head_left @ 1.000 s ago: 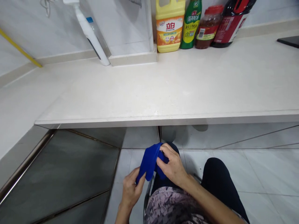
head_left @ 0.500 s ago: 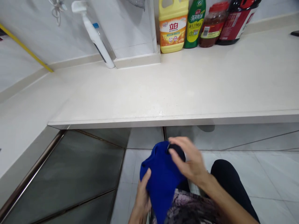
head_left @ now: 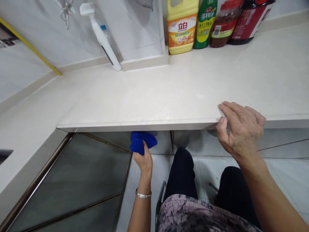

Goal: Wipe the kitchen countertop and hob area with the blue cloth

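Note:
A crumpled blue cloth (head_left: 140, 140) hangs in front of the cabinet, just under the counter edge. My left hand (head_left: 145, 161) is closed round its near end, and a silver bracelet (head_left: 143, 194) circles that wrist. Farther right, my right hand (head_left: 241, 129) rests at the front edge of the pale countertop (head_left: 145, 93). Its fingers lie over the top and the thumb is held apart, near the edge. Nothing shows between them.
Along the wall stand a yellow detergent bottle (head_left: 182, 32), a green sauce bottle (head_left: 205, 25), a red-lidded jar (head_left: 223, 29) and a large dark bottle (head_left: 248, 25). A white long-handled tool (head_left: 103, 42) leans left of them. Dark glass cabinet doors (head_left: 72, 174) lie below left.
My left hand has carried the blue cloth forward and left, toward the counter front; the cloth is now bunched. My right hand has left the cloth and moved right, onto the counter edge.

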`<state>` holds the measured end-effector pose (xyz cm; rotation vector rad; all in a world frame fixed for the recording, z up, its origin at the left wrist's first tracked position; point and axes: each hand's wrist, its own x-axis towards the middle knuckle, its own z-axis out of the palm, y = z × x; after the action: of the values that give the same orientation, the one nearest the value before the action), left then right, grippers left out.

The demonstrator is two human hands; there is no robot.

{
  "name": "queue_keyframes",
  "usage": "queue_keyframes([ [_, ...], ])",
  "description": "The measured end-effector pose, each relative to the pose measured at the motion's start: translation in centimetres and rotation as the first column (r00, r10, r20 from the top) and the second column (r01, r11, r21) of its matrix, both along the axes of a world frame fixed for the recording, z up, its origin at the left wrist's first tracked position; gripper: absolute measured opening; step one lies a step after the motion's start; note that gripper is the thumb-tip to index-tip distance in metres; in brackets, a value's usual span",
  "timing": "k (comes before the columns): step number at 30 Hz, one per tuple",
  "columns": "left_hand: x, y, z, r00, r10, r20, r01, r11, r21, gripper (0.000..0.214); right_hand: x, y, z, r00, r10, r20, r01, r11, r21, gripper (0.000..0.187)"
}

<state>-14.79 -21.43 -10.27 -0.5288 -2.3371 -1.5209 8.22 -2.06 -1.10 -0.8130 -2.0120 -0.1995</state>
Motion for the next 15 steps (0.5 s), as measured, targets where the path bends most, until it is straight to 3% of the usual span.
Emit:
queue_keyframes([
  [2,-1.3,0.6,0.1,0.997,0.034,-0.076,-0.037,0.998,-0.051,0.04,0.0,-0.4,0.3,1.0,-0.005,0.008,0.005,0.999,-0.036,0.047],
  [7,-4.0,0.1,0.8,0.989,-0.025,-0.148,-0.013,0.967,-0.255,0.026,0.0,-0.5,0.4,1.0,-0.013,0.015,0.014,0.996,-0.09,0.049],
  [11,-4.6,-0.8,0.9,0.986,-0.068,-0.152,-0.004,0.903,-0.43,0.014,-0.2,-0.4,0.1,0.999,-0.026,-0.019,0.024,0.994,-0.103,0.048],
  [15,-4.6,-0.6,0.9,0.984,-0.113,-0.139,0.025,0.856,-0.516,0.013,-0.4,-0.6,0.2,0.998,-0.062,-0.017,0.06,0.993,-0.106,0.047],
])
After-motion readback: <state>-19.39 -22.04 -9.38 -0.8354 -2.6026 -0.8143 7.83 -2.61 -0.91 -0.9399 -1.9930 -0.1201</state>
